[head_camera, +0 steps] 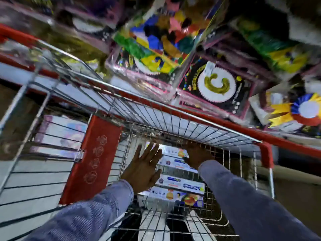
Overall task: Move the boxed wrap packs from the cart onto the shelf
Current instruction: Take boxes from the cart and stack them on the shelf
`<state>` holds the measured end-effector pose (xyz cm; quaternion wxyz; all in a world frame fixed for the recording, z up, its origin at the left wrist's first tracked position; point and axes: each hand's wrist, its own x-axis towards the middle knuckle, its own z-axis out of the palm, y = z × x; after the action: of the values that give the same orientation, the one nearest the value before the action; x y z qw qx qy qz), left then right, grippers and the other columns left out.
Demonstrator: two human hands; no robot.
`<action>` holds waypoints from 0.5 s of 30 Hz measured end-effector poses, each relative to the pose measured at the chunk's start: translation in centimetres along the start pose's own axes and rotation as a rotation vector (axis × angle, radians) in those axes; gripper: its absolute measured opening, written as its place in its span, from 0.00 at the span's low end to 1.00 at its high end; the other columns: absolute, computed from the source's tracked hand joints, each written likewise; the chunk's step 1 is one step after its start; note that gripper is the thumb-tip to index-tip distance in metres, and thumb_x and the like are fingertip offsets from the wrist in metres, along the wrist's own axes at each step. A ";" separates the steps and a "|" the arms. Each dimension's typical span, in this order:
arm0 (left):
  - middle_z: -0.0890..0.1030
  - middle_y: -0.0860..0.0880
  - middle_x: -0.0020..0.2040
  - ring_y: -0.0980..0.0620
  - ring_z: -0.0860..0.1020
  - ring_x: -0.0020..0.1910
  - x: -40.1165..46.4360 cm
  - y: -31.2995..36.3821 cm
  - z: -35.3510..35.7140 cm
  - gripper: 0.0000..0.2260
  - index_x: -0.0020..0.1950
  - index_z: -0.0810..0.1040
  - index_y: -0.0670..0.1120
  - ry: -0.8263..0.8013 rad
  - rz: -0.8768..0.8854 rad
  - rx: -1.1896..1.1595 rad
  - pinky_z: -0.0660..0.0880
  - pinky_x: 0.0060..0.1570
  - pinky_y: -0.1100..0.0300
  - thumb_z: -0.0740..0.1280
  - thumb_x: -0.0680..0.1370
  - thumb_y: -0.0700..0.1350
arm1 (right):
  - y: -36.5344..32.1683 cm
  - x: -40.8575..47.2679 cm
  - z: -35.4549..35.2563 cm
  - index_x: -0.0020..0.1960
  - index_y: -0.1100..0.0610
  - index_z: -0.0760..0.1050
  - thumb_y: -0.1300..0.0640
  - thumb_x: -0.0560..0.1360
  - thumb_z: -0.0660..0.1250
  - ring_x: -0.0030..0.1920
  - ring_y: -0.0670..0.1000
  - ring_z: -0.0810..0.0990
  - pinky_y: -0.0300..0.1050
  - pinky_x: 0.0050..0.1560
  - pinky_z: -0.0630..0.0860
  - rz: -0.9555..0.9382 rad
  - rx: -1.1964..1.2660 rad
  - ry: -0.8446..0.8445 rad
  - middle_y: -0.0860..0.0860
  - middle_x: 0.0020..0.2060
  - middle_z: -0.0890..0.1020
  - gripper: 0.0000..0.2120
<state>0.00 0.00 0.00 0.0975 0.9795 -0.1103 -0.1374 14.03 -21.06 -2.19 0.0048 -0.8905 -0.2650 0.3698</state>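
Several long white boxed wrap packs (180, 184) lie side by side in the bottom of a wire shopping cart (156, 122) with red trim. My left hand (144, 167) reaches down into the cart with its fingers spread, hovering over the left ends of the packs. My right hand (196, 155) is deeper in, on the far packs near the cart's front wall; its fingers are curled out of sight, and a grip cannot be made out. Both arms wear blue sleeves.
A red-edged shelf (225, 119) runs just beyond the cart, loaded with colourful plastic-wrapped party packs (215, 84). A red child-seat flap (93, 159) hangs at the cart's left. A pale box (60, 134) lies outside the cart on the left.
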 end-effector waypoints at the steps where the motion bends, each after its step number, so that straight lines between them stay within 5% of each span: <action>1: 0.66 0.40 0.76 0.37 0.61 0.76 0.9 -0.3 1.8 0.28 0.75 0.66 0.41 -0.027 0.011 0.017 0.58 0.70 0.35 0.52 0.80 0.56 | 0.5 1.7 1.4 0.76 0.52 0.61 0.50 0.79 0.63 0.72 0.59 0.68 0.55 0.70 0.68 -0.019 0.000 -0.014 0.58 0.73 0.68 0.27; 4: 0.73 0.41 0.71 0.39 0.70 0.71 2.1 -0.7 3.8 0.26 0.71 0.72 0.41 -0.022 0.056 -0.008 0.69 0.66 0.34 0.53 0.79 0.55 | 1.6 4.1 2.3 0.75 0.58 0.62 0.39 0.79 0.57 0.71 0.62 0.69 0.58 0.70 0.67 -0.072 -0.022 -0.042 0.61 0.71 0.71 0.31; 9: 0.81 0.42 0.62 0.40 0.78 0.62 4.0 -0.9 7.0 0.23 0.64 0.78 0.41 -0.004 0.131 -0.012 0.72 0.65 0.43 0.55 0.77 0.52 | 6.5 9.4 6.5 0.72 0.57 0.68 0.26 0.73 0.49 0.67 0.63 0.75 0.61 0.65 0.73 -0.264 -0.084 -0.037 0.61 0.68 0.75 0.43; 12: 0.82 0.41 0.55 0.40 0.78 0.54 5.4 -0.6 8.6 0.16 0.59 0.79 0.40 0.015 0.205 -0.065 0.72 0.58 0.47 0.63 0.75 0.47 | 4.5 7.8 3.5 0.72 0.55 0.67 0.39 0.78 0.60 0.65 0.61 0.76 0.55 0.63 0.75 -0.208 -0.134 -0.031 0.59 0.67 0.76 0.29; 15: 0.83 0.38 0.53 0.37 0.81 0.50 6.7 0.0 9.4 0.20 0.57 0.80 0.37 -0.060 0.213 -0.054 0.80 0.50 0.46 0.76 0.67 0.40 | 3.1 6.7 1.9 0.73 0.58 0.64 0.53 0.79 0.63 0.56 0.61 0.81 0.42 0.46 0.72 -0.185 -0.154 0.093 0.60 0.58 0.81 0.24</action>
<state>3.58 -3.19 -10.54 0.1344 0.9547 -0.2128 -0.1585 18.11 -20.87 -8.62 -0.0171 -0.8762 -0.3731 0.3047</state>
